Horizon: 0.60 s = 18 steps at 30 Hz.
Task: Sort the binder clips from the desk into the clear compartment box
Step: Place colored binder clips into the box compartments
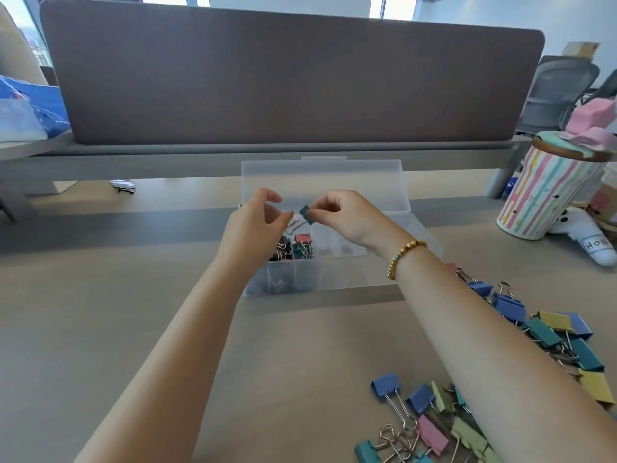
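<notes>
While the right hand [337, 212] pinches a small teal binder clip [305, 213] above the clear compartment box [350, 275] on the table [133, 312], the left hand [257, 218] pinches its wire handles; a slip could drop it into the wrong compartment.

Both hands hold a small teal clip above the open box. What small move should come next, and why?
Probably lower the small teal clip, pinched between the right hand and left hand, into the compartment of coloured clips just below and release. It already hangs over the clear box, directly above clips of similar size.
</notes>
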Available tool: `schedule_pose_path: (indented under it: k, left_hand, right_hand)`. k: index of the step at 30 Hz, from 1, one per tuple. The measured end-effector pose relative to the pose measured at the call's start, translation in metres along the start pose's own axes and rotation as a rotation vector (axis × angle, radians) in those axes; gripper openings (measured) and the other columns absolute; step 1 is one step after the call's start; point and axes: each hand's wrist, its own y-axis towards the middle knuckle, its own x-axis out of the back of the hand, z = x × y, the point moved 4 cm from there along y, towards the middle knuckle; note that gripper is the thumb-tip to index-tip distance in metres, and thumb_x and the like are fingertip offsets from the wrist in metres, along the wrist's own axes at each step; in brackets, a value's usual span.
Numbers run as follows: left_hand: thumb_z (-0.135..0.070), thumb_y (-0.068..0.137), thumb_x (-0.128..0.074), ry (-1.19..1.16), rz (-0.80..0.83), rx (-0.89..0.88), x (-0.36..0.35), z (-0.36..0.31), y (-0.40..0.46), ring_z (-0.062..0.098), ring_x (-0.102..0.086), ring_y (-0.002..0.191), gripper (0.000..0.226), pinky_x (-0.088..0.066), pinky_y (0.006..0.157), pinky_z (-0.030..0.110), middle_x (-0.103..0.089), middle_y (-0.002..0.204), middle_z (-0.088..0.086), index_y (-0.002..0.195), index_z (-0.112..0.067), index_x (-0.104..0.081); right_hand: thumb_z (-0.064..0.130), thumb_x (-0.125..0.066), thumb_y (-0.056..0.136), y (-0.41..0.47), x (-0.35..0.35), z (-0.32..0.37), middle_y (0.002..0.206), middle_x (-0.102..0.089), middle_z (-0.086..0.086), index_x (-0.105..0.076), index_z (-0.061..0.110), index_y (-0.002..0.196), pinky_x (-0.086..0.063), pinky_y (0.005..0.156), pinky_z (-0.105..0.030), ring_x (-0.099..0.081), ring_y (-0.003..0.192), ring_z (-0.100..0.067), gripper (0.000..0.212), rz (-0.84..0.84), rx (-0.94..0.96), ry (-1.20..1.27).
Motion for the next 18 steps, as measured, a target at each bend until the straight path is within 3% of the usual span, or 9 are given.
schedule_pose_path:
  k: [3,5,10,14,18]
  left_hand:
    - [-0.022,0.093,-0.05,0.102,-0.017,-0.028,0.003,0.005,0.001,0.016,-0.056,0.087,0.015,-0.041,0.073,0.025,-0.061,0.092,-0.001,0.102,-0.014,-0.059]
    - [-0.021,0.094,-0.048,0.122,-0.001,-0.015,0.002,0.007,0.002,0.018,-0.057,0.087,0.017,-0.041,0.074,0.025,-0.06,0.09,-0.002,0.102,-0.014,-0.061]
    - [-0.02,0.094,-0.047,0.123,-0.013,-0.036,0.004,0.002,-0.001,0.017,-0.056,0.087,0.018,-0.041,0.074,0.025,-0.061,0.088,-0.002,0.1,-0.013,-0.063]
    - [-0.017,0.093,-0.048,0.103,-0.016,-0.054,0.006,-0.007,-0.016,0.016,-0.057,0.087,0.018,-0.044,0.077,0.026,-0.064,0.091,0.001,0.1,-0.011,-0.063]
    - [-0.011,0.091,-0.049,0.076,-0.045,-0.101,0.013,-0.016,-0.042,0.022,-0.058,0.085,0.016,-0.047,0.079,0.032,-0.066,0.091,0.008,0.096,-0.009,-0.065]
  right_hand:
    - [0.023,-0.065,0.087,-0.006,0.001,-0.003,0.083,-0.059,0.003,-0.06,0.016,0.089,-0.042,0.067,-0.023,-0.053,0.079,-0.015,0.009,0.046,0.035,-0.218]
    - [0.024,-0.064,0.087,-0.008,-0.004,-0.003,0.091,-0.061,-0.001,-0.061,0.013,0.094,-0.039,0.066,-0.026,-0.051,0.081,-0.016,0.013,0.097,0.061,-0.41]
    - [0.027,-0.062,0.088,-0.009,-0.014,0.004,0.106,-0.061,-0.007,-0.064,0.017,0.101,-0.042,0.081,-0.031,-0.054,0.1,-0.024,0.016,0.086,0.184,-0.749]
    - [0.026,-0.056,0.092,-0.013,-0.019,0.008,0.11,-0.064,-0.001,-0.072,0.02,0.1,-0.039,0.083,-0.026,-0.055,0.106,-0.022,0.019,0.14,0.174,-0.725]
    - [0.024,-0.05,0.095,-0.035,-0.007,0.014,0.105,-0.069,-0.006,-0.07,0.013,0.103,-0.046,0.087,-0.032,-0.059,0.1,-0.022,0.024,0.027,0.137,-0.46]
